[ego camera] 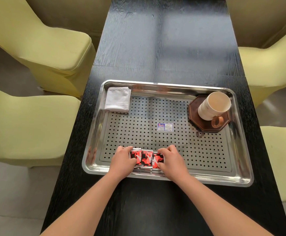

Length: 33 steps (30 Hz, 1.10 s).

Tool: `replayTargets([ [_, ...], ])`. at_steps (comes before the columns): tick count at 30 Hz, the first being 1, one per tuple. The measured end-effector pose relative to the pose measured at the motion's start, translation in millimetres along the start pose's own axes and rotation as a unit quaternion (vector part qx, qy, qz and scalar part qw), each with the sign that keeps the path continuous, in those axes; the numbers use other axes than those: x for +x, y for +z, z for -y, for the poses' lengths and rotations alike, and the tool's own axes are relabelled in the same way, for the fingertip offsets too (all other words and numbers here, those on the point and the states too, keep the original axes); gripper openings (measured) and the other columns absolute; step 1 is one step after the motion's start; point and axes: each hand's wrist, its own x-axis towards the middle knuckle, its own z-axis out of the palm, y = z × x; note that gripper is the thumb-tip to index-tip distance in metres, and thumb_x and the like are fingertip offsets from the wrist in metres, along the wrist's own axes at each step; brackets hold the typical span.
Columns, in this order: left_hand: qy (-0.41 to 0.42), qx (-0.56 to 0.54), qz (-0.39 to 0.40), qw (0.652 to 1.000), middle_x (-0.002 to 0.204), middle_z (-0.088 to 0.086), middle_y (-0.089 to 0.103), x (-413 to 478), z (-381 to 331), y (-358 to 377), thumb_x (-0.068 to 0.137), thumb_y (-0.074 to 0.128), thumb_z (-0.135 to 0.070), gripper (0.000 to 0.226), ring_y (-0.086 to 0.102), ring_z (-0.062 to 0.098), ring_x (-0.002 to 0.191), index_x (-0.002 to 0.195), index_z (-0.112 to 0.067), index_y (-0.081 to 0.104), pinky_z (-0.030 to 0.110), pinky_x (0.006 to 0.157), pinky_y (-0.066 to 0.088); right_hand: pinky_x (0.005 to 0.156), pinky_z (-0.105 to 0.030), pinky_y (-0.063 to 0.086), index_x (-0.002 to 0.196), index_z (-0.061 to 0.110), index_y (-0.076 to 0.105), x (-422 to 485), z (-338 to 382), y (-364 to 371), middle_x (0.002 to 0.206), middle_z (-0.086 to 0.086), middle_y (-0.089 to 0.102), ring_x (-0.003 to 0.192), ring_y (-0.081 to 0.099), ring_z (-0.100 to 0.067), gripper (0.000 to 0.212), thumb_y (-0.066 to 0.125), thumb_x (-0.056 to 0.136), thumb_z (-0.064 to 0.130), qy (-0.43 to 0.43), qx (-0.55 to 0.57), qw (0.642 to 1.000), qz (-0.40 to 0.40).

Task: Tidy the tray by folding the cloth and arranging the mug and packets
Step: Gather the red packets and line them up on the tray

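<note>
At the near edge of the tray (178, 114), the left hand (122, 160) and right hand (171, 159) grip a row of red packets (147, 158) from either end, fingers curled over the far side. The folded cloth (118, 99) lies in the far left corner. The mug (212, 108) stands on a coaster (205, 125) at the far right.

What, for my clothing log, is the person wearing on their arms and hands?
Nothing visible: the left hand and right hand are bare, no gloves, rings or watch showing, and no sleeve covers either arm as far as the frame shows.
</note>
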Motion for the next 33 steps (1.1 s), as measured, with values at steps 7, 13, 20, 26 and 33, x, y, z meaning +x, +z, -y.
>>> replayTargets([
  [7, 0.022, 0.035, 0.026, 0.999, 0.113, -0.001, 0.043, -2, -5, 0, 0.086, 0.06, -0.013, 0.061, 0.053, 0.016, 0.098, 0.146, -0.015, 0.044, 0.032, 0.086, 0.052, 0.084, -0.034, 0.056, 0.13, 0.027, 0.058, -1, -7, -5, 0.11, 0.004, 0.045, 0.094, 0.056, -0.017, 0.048, 0.074, 0.086, 0.02, 0.012, -0.011, 1.0, 0.007],
  [13, 0.022, 0.053, 0.037, 0.998, 0.117, 0.001, 0.046, 2, -8, -2, 0.084, 0.064, -0.011, 0.063, 0.055, 0.018, 0.099, 0.144, -0.017, 0.045, 0.038, 0.087, 0.055, 0.075, -0.031, 0.047, 0.139, 0.039, 0.044, 0, 4, -8, 0.109, 0.005, 0.036, 0.104, 0.038, -0.016, 0.066, 0.069, 0.079, 0.024, -0.027, -0.077, 0.997, 0.012],
  [20, 0.031, 0.073, 0.031, 0.996, 0.116, 0.002, 0.047, 0, -12, -1, 0.084, 0.063, -0.012, 0.06, 0.056, 0.018, 0.098, 0.141, -0.016, 0.048, 0.037, 0.087, 0.055, 0.075, -0.031, 0.041, 0.132, 0.043, 0.049, 3, 9, -7, 0.106, 0.004, 0.031, 0.106, 0.035, -0.017, 0.058, 0.069, 0.078, 0.038, -0.042, -0.107, 0.993, 0.019],
  [26, 0.051, 0.075, 0.049, 0.995, 0.12, 0.001, 0.046, -3, -12, 1, 0.084, 0.066, -0.013, 0.063, 0.054, 0.016, 0.101, 0.143, -0.015, 0.047, 0.033, 0.085, 0.055, 0.076, -0.029, 0.045, 0.129, 0.043, 0.053, -5, -1, -8, 0.107, 0.006, 0.035, 0.103, 0.033, -0.013, 0.051, 0.067, 0.08, 0.037, -0.018, -0.066, 0.998, -0.006],
  [33, 0.078, 0.104, 0.101, 0.986, 0.118, -0.005, 0.041, 1, -6, -9, 0.071, 0.08, -0.026, 0.082, 0.055, 0.013, 0.103, 0.144, -0.021, 0.044, 0.034, 0.087, 0.056, 0.085, -0.031, 0.05, 0.134, 0.036, 0.051, -12, -16, -13, 0.121, 0.005, 0.04, 0.113, 0.037, -0.014, 0.058, 0.075, 0.081, 0.04, -0.032, -0.092, 0.995, 0.0],
])
